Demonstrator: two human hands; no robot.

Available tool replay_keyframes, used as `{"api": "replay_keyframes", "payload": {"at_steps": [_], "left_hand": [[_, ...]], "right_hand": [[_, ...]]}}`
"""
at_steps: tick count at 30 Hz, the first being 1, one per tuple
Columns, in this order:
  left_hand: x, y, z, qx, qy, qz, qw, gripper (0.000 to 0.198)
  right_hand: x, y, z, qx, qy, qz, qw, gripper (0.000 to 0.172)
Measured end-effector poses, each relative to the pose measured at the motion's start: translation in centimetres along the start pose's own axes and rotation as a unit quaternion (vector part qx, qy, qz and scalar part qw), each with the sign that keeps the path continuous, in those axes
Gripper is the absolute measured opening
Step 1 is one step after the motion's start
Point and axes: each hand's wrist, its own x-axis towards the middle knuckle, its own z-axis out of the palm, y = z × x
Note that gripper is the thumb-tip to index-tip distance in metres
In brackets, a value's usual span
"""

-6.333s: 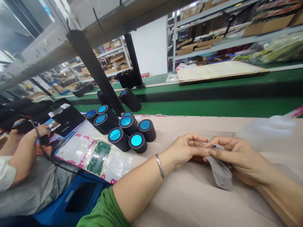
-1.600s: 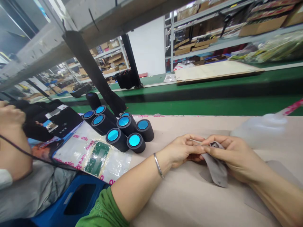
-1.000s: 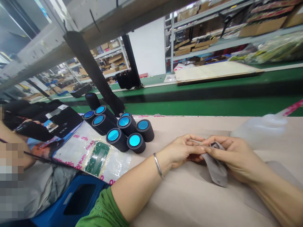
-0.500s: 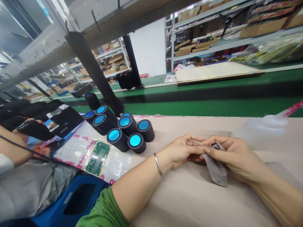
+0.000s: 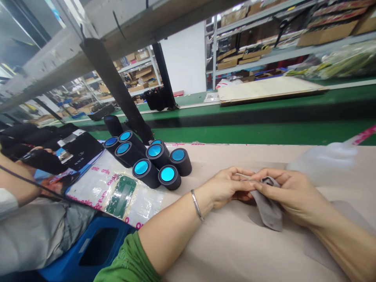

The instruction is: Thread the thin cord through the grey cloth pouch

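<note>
My right hand (image 5: 289, 192) grips a crumpled grey cloth (image 5: 268, 211) between thumb and fingers, and the cloth's loose end hangs down to the table. My left hand (image 5: 229, 186), with a metal bangle at its wrist, is closed in a pinch, its fingertips meeting those of the right hand at the cloth. What lies between the left fingers is hidden. To the left of my hands stand several black cylinders (image 5: 146, 176) with shiny blue round tops.
A translucent squeeze bottle (image 5: 326, 160) stands behind my right hand. Plastic wrap with pink print (image 5: 100, 180) lies at the left, near a co-worker's arm (image 5: 17, 180) and a blue stool (image 5: 88, 250). A dark post (image 5: 117, 86) rises behind the cylinders. Beyond runs a green conveyor (image 5: 235, 131).
</note>
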Motion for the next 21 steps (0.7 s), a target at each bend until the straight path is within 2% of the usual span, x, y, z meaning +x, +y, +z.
{"api": "replay_keyframes", "payload": {"at_steps": [4,7,15,21], "left_hand": [[-0.01,0.03,-0.01,0.001,-0.004,0.001,1.000,0.056],[-0.02,0.09,0.06,0.000,-0.003,-0.001,1.000,0.055],[-0.04,0.14,0.00,-0.001,-0.002,0.000,1.000,0.056],[-0.07,0.21,0.12,0.005,0.006,-0.003,1.000,0.060]], "right_hand": [[0.01,0.02,0.00,0.031,-0.010,0.005,0.999,0.087],[0.13,0.38,-0.25,0.023,-0.031,-0.016,0.999,0.080],[0.21,0.66,-0.41,0.009,-0.028,-0.039,0.999,0.068],[-0.10,0.10,-0.08,0.019,-0.011,-0.011,1.000,0.078]]}}
